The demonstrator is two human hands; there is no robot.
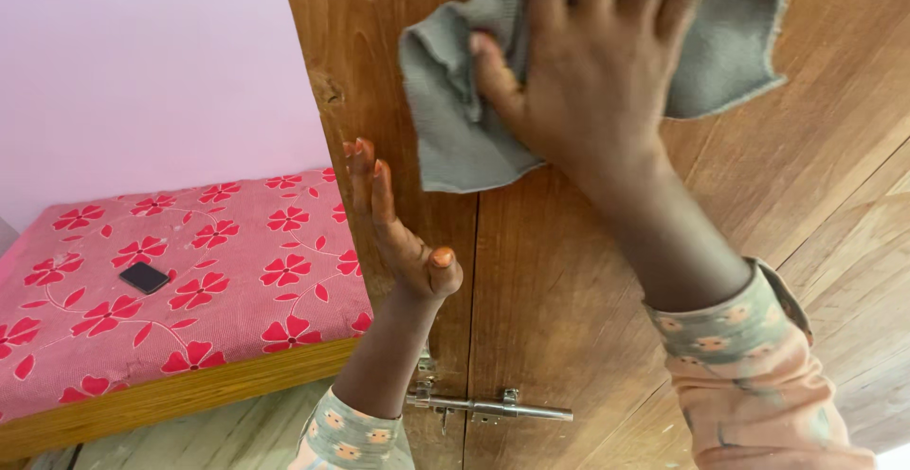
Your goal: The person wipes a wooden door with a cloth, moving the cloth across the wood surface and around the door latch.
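My right hand [592,72] presses a grey cloth [455,119] flat against a brown wooden door [569,290], fingers spread over the fabric. The cloth bunches to the left of the hand and sticks out to the upper right. My left hand [393,233] is open, its fingers straight and together, held against the left edge of the door just below the cloth. Both wrists show peach-coloured floral sleeves.
A metal sliding bolt [493,406] sits low on the door. To the left stands a bed with a red flowered mattress [180,271] on a wooden frame [171,399], a small black flat object [144,277] lying on it. A pink wall [142,63] rises behind.
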